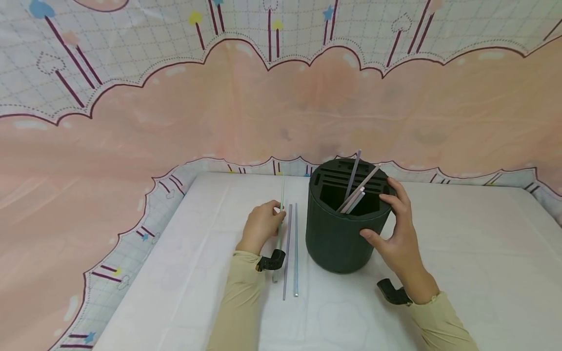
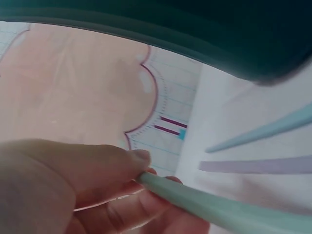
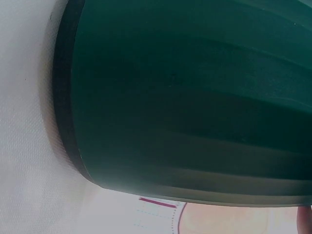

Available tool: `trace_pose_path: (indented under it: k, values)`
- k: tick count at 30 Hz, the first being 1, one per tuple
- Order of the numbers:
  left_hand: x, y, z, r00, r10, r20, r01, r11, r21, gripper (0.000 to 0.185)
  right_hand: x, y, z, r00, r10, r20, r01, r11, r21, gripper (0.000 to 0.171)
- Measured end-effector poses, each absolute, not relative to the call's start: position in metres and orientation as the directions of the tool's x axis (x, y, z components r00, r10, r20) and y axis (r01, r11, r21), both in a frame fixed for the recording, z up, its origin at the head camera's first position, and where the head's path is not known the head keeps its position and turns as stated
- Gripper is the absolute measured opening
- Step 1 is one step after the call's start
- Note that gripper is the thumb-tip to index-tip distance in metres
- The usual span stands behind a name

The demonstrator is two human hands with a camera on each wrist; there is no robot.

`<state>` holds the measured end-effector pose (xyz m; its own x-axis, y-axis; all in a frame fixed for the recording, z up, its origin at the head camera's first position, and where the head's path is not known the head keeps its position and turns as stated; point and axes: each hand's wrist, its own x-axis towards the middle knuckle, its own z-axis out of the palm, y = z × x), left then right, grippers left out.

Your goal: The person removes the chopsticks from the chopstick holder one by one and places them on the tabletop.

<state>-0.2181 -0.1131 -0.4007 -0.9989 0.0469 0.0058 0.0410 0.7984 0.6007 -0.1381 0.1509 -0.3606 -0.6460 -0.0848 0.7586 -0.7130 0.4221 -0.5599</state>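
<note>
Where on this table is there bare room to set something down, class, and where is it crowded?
Free: the white table right of the dark green holder, out to the edge, and the strip left of the left hand. Crowded: between that hand and the holder lie the purple straw and blue straw; the right hand grips the holder's side.

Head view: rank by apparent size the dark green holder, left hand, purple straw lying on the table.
1. Dark green ribbed round holder, clearly largest.
2. Left hand and thin purple straw lying on the table: unsure. The straw is longer but far thinner.
</note>
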Motion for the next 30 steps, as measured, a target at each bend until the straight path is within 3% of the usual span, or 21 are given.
trace_pose_path:
  k: [13,20,26,30]
  values:
    - [-0.219,-0.117,-0.421,-0.994,0.056,-0.094,0.001,0.864,0.504,0.038,-0.138,0.15,-0.361,-0.643,-0.083,0.761,-0.716,0.418,-0.559,0.078]
    - [-0.217,-0.117,-0.423,-0.987,0.048,-0.153,-0.041,0.847,0.531,0.042,-0.138,0.15,-0.361,-0.643,-0.084,0.761,-0.718,0.412,-0.561,0.078]
    - [-0.215,-0.117,-0.417,-0.992,0.013,-0.127,-0.048,0.884,0.465,0.042,-0.137,0.15,-0.361,-0.647,-0.084,0.758,-0.715,0.411,-0.565,0.078]
    - [-0.214,-0.116,-0.412,-0.998,0.023,-0.06,-0.009,0.874,0.486,0.037,-0.137,0.15,-0.361,-0.645,-0.084,0.76,-0.717,0.412,-0.563,0.078]
